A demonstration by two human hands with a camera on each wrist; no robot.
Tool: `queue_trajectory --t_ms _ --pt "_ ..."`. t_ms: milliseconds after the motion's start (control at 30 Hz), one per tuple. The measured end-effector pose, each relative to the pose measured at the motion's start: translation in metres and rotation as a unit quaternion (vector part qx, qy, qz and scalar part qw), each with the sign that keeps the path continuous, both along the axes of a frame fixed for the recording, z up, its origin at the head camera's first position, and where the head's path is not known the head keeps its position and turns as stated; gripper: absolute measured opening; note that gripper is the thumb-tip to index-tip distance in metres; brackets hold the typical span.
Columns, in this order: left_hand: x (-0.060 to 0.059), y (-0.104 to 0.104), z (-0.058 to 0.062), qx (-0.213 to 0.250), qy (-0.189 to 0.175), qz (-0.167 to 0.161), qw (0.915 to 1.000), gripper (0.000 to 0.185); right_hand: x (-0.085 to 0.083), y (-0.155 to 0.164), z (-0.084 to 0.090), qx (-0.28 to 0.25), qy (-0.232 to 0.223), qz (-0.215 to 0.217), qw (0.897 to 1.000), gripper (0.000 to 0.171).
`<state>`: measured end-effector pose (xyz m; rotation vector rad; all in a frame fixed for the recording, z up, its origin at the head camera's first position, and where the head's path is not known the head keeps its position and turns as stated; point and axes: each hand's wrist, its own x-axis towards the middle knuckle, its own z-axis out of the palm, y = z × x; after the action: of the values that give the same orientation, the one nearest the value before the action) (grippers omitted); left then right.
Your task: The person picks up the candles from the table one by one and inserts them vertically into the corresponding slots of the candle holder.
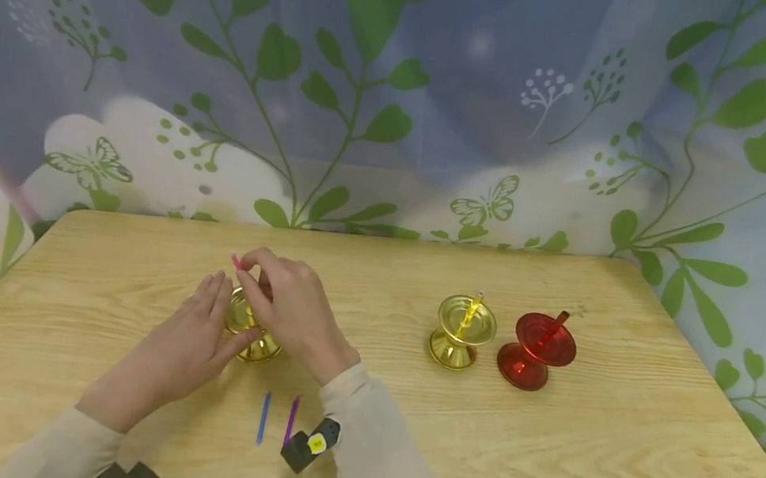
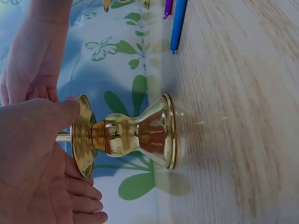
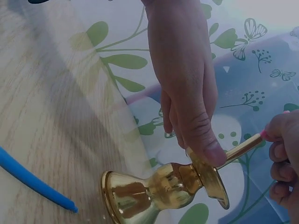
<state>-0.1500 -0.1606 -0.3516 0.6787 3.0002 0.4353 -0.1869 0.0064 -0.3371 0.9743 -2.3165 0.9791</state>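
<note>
A gold candle holder [image 1: 257, 345] stands on the wooden table [image 1: 400, 448]. My left hand [image 1: 218, 322] holds its top dish: the thumb [image 2: 63, 111] lies on the rim and the other fingers reach behind it. Just above, my right hand [image 1: 252, 263] pinches a thin pink stick [image 1: 234, 259] at the holder's gold centre tube [image 3: 238, 149]. In the right wrist view the gold holder [image 3: 159, 189] stands upright, with the pink tip [image 3: 264, 134] at the tube's end beside the right fingers [image 3: 282, 154].
A blue stick [image 1: 264, 417] and a purple stick [image 1: 291, 419] lie on the table in front of the holder. To the right stand a second gold holder [image 1: 460, 336] with a yellow stick and a red holder [image 1: 536, 352] with a red stick. A leaf-patterned curtain hangs behind the table.
</note>
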Motion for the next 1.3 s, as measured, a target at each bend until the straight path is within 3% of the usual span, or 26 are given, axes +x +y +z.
queue_trajectory --t_ms 467,667,1033,1300 --pt "0.004 0.000 -0.004 0.009 -0.003 0.005 0.9999 0.089 0.001 0.000 -0.013 -0.036 -0.065 0.009 0.997 0.007" --pt "0.004 0.000 -0.005 0.007 -0.003 0.005 1.0000 0.089 0.000 0.000 -0.014 -0.023 -0.056 0.014 0.998 0.009" --pt "0.001 0.001 -0.003 0.004 0.008 0.008 0.9999 0.088 -0.004 0.002 -0.021 -0.091 -0.054 0.056 0.993 0.007" --pt "0.000 0.001 -0.001 -0.004 0.019 0.001 0.9998 0.085 -0.006 -0.005 -0.030 -0.095 -0.027 0.052 0.994 0.010"
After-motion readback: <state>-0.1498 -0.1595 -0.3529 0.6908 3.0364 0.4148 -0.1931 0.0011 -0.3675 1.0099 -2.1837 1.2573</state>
